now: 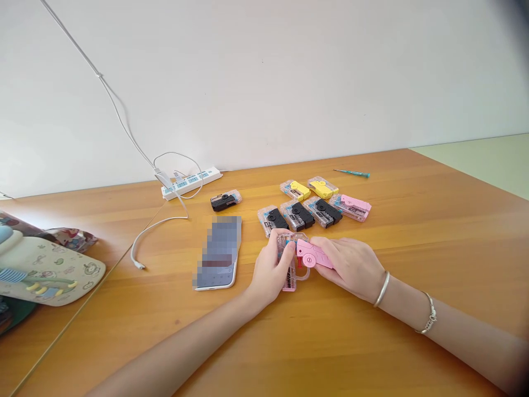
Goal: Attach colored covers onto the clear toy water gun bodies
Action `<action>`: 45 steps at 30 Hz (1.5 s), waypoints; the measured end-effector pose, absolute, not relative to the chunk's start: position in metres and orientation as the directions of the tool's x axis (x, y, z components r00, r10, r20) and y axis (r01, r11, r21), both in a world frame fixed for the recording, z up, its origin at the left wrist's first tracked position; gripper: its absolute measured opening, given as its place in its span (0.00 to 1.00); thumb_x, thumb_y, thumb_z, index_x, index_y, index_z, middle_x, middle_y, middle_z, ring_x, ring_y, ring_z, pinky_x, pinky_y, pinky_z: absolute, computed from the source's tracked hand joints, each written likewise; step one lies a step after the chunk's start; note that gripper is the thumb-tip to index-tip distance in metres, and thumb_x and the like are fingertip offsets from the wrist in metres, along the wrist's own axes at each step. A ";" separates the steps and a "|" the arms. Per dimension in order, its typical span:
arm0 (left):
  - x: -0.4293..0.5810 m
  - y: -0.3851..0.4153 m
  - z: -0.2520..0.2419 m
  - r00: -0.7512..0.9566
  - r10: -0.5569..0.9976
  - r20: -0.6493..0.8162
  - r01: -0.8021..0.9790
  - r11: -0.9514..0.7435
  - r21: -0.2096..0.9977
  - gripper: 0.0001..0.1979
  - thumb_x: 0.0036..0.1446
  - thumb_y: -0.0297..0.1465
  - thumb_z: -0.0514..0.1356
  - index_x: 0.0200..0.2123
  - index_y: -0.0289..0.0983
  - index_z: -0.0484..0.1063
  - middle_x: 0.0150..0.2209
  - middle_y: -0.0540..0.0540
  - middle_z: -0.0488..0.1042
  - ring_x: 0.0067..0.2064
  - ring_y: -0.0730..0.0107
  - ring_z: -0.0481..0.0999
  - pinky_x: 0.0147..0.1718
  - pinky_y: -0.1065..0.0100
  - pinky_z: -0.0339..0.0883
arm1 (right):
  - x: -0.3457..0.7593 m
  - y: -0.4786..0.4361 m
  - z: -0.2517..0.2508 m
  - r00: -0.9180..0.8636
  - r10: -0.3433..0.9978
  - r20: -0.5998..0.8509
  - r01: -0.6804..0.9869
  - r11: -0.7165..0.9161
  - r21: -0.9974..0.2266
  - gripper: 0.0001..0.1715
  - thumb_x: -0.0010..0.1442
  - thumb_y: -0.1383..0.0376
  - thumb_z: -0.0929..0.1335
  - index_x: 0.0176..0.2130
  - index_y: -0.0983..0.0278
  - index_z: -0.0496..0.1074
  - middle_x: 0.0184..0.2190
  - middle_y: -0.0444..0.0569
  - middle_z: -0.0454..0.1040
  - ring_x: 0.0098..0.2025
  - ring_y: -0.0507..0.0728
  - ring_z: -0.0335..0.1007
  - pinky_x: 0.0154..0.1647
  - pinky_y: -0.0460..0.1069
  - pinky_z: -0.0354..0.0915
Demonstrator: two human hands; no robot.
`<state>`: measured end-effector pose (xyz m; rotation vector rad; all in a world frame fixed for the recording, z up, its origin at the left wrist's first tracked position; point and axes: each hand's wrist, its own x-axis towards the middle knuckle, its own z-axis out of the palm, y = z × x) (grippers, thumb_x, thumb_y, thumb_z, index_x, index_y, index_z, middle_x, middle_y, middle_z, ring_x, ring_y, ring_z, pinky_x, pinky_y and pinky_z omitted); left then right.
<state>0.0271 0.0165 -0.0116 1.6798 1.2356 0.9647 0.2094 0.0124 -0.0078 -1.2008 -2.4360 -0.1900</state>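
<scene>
Right here at lower middle of the frame, the left hand (270, 267) is gripping a clear toy water gun (288, 280), fingers curled together around its body, while the right hand (347, 266) is clamping its fingers on the gun's pink part (311, 253). Just above, more toy guns (300, 214) are lying in rows, a phone (217, 253) is sitting to the left, and a screwdriver (351, 173) is lying toward the upper right.

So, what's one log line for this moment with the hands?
left hand: holds clear toy water gun | right hand: holds its pink end | nearby: more toy guns
</scene>
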 end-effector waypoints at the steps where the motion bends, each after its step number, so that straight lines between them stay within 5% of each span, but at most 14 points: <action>1: 0.027 0.017 -0.011 0.231 0.967 0.108 0.327 -0.182 0.927 0.09 0.62 0.38 0.46 0.42 0.41 0.58 0.31 0.51 0.72 0.31 0.69 0.70 0.33 0.69 0.61 | 0.210 0.013 -0.008 -0.540 0.727 0.424 0.787 0.615 -0.052 0.13 0.61 0.61 0.59 0.42 0.65 0.65 0.27 0.52 0.76 0.27 0.59 0.71 0.25 0.50 0.55; 14: 0.028 0.017 -0.010 0.276 0.953 0.122 0.214 -0.184 0.959 0.05 0.62 0.33 0.48 0.40 0.39 0.57 0.34 0.50 0.69 0.34 0.70 0.69 0.35 0.70 0.62 | 0.208 0.012 -0.011 -0.506 0.786 0.355 0.833 0.553 -0.037 0.12 0.61 0.62 0.59 0.43 0.65 0.63 0.25 0.47 0.75 0.21 0.56 0.70 0.17 0.46 0.47; 29: 0.028 0.016 -0.007 0.308 0.945 0.111 0.174 -0.171 0.970 0.06 0.62 0.34 0.48 0.41 0.39 0.57 0.35 0.50 0.68 0.34 0.72 0.67 0.36 0.72 0.62 | 0.209 0.018 -0.017 -0.467 0.808 0.358 0.787 0.565 -0.248 0.13 0.58 0.62 0.60 0.44 0.64 0.61 0.32 0.51 0.74 0.27 0.57 0.72 0.22 0.47 0.58; 35: 0.028 0.018 -0.009 0.282 0.951 0.130 0.175 -0.184 0.967 0.06 0.61 0.34 0.49 0.41 0.39 0.58 0.37 0.49 0.70 0.37 0.71 0.70 0.38 0.71 0.63 | 0.205 0.015 -0.014 -0.354 0.874 0.332 0.661 0.485 -0.573 0.10 0.55 0.64 0.63 0.40 0.61 0.61 0.34 0.47 0.72 0.32 0.55 0.69 0.30 0.49 0.63; 40: 0.028 0.019 -0.011 0.268 0.955 0.126 0.210 -0.185 0.960 0.07 0.60 0.34 0.50 0.41 0.39 0.61 0.35 0.50 0.72 0.35 0.71 0.71 0.36 0.71 0.64 | 0.204 0.015 -0.007 -0.419 0.901 0.114 0.379 0.288 -0.880 0.10 0.54 0.64 0.66 0.34 0.61 0.58 0.28 0.41 0.66 0.26 0.50 0.65 0.27 0.46 0.63; 45: 0.028 0.020 -0.009 0.235 0.963 0.131 0.242 -0.188 0.952 0.08 0.60 0.34 0.50 0.40 0.38 0.62 0.35 0.49 0.73 0.35 0.70 0.72 0.35 0.71 0.64 | 0.208 0.017 -0.003 -0.549 0.834 -0.046 0.200 0.078 -0.977 0.13 0.56 0.60 0.67 0.35 0.63 0.59 0.31 0.41 0.66 0.25 0.49 0.67 0.28 0.46 0.66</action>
